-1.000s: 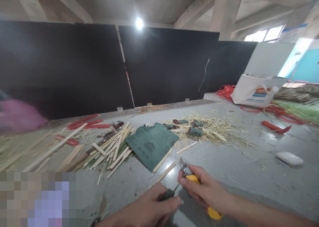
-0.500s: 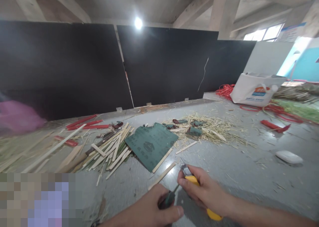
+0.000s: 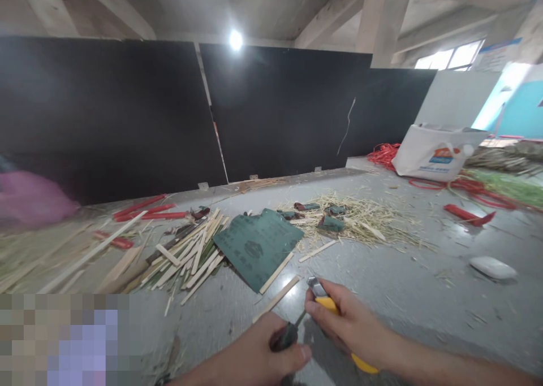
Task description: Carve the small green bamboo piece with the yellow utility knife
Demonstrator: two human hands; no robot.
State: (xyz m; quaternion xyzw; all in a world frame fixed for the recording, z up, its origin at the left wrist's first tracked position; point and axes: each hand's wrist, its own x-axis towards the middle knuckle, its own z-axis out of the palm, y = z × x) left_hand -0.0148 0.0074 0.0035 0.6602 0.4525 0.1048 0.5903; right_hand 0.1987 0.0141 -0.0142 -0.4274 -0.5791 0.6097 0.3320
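My left hand [image 3: 267, 355] is closed around a folded piece of dark green sandpaper [image 3: 287, 336], low in the middle of the view. From the fold a thin strip [image 3: 301, 319] pokes out toward my right hand [image 3: 350, 321]. That hand is wrapped around a yellow utility knife [image 3: 326, 304] with a metal head, angled up and left. Whether its fingertips also touch the strip, I cannot tell. Beyond my hands lies a large green sandpaper sheet [image 3: 261, 250] with a torn upper edge. To its left is a pile of pale wooden strips [image 3: 199, 256].
Thin shavings [image 3: 373, 222] and curled sandpaper scraps [image 3: 331, 223] lie behind my hands. At the right are a white computer mouse [image 3: 492, 267], a red piece [image 3: 469, 215] and a white bag [image 3: 439, 151]. A black partition [image 3: 288, 109] borders the table's back. A pink blur [image 3: 36, 199] shows far left.
My right hand and the knife have shifted very slightly to the right. The left hand keeps its place with the folded sandpaper.
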